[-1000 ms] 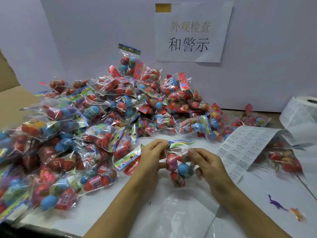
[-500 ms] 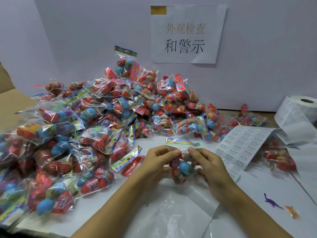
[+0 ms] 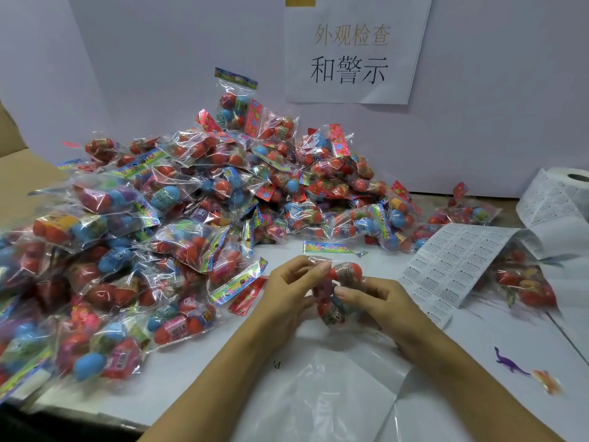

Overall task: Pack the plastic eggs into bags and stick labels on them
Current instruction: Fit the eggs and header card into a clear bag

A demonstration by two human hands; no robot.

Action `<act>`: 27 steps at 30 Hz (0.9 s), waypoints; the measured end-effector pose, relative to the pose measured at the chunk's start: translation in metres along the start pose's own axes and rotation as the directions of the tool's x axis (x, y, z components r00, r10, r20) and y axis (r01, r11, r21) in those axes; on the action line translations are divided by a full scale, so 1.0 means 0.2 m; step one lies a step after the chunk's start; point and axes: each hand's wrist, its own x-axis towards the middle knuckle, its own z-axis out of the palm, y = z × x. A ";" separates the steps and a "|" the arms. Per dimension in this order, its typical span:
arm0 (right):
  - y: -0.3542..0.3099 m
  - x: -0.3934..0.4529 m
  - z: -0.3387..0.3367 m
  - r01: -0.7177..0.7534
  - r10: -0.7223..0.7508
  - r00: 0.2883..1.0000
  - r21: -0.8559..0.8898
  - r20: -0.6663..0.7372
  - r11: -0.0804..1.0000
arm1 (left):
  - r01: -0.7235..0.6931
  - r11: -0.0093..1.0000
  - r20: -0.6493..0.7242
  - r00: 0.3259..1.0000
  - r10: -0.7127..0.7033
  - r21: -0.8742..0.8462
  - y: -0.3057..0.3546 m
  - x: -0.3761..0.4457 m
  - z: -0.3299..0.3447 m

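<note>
Both of my hands hold one clear bag of plastic eggs just above the white table. My left hand pinches the bag's left side near the top. My right hand grips its right side, fingers curled round it. A red egg with a printed band shows at the bag's top, and another red egg below. The bag's colourful header card points away from me. A strip of white warning labels lies to the right, running from a label roll.
A large heap of packed egg bags covers the table's left and back. More bags lie under the label strip. An empty clear bag lies in front of me. A purple toy dinosaur and an orange toy sit at right.
The bag has turned in my hands: a red egg now sits at its top where a blue egg showed before. The view has dipped slightly.
</note>
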 end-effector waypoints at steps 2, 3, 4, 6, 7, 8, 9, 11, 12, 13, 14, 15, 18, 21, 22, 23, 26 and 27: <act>0.01 0.01 0.01 0.003 -0.003 0.999 0.005 -0.044 1.000 | 0.000 1.000 0.000 1.000 0.000 -0.006 0.01 -0.01 0.00; 0.01 0.01 0.01 0.008 -0.007 0.998 0.007 -0.060 1.000 | -0.008 1.000 0.007 1.000 0.009 -0.010 0.00 -0.01 0.00; 0.01 0.01 0.01 0.013 -0.012 0.997 0.006 -0.077 1.000 | -0.016 1.000 0.021 1.000 0.016 -0.011 0.00 -0.01 0.00; 0.01 0.01 0.01 0.016 -0.015 0.994 0.004 -0.105 1.000 | -0.011 1.000 0.057 0.998 0.012 -0.010 0.01 -0.02 0.00; 0.01 0.00 0.01 0.015 -0.014 0.994 0.008 -0.111 1.000 | -0.003 1.000 0.071 0.997 0.004 -0.014 0.00 -0.02 0.00; 0.01 0.00 0.00 0.017 -0.016 0.994 0.008 -0.106 1.000 | 0.005 1.000 0.075 0.997 -0.004 -0.013 0.00 -0.02 0.00; 0.01 0.00 0.00 0.019 -0.019 0.996 0.005 -0.093 1.000 | 0.013 1.000 0.069 0.998 -0.012 -0.008 0.00 -0.02 0.00; 0.00 -0.01 0.01 0.012 -0.012 0.998 -0.001 -0.059 1.000 | 0.018 1.000 0.051 0.999 -0.019 0.015 0.00 -0.01 -0.01; -0.01 -0.01 0.01 -0.002 0.002 0.999 0.000 -0.045 1.000 | 0.021 1.000 0.041 0.999 -0.022 0.018 0.00 -0.01 -0.02; -0.02 -0.01 0.01 -0.016 0.016 0.999 0.000 -0.040 1.000 | 0.029 0.999 0.032 0.999 -0.029 0.017 0.00 -0.01 -0.02; -0.02 -0.01 0.00 -0.026 0.026 0.999 0.001 -0.047 1.000 | 0.034 0.999 0.023 0.999 -0.034 0.023 -0.01 -0.01 -0.03; -0.02 -0.01 0.00 -0.034 0.034 0.997 0.003 -0.066 0.999 | 0.038 0.999 0.017 0.999 -0.039 0.034 -0.01 -0.01 -0.03; -0.03 -0.01 0.01 -0.026 0.026 0.992 0.003 -0.122 1.000 | 0.058 0.997 0.010 0.998 -0.058 0.050 -0.01 -0.01 -0.02; -0.04 -0.01 0.01 0.029 -0.024 0.985 0.026 -0.170 0.999 | 0.069 0.995 -0.015 0.998 -0.068 0.069 -0.01 -0.02 -0.02; -0.04 -0.01 0.01 0.048 -0.043 0.984 0.025 -0.171 0.999 | 0.075 0.995 -0.018 0.997 -0.074 0.069 -0.01 -0.02 -0.02; -0.05 -0.01 0.00 0.056 -0.052 0.984 0.024 -0.169 0.998 | 0.081 0.994 -0.019 0.997 -0.080 0.071 -0.01 -0.02 -0.01; -0.04 -0.01 -0.01 0.030 -0.018 0.983 0.062 -0.181 0.998 | 0.088 0.992 -0.026 0.996 -0.086 0.087 -0.01 -0.03 -0.01; -0.04 -0.01 -0.01 0.025 -0.011 0.983 0.069 -0.186 0.997 | 0.088 0.992 -0.031 0.996 -0.086 0.086 -0.01 -0.03 0.00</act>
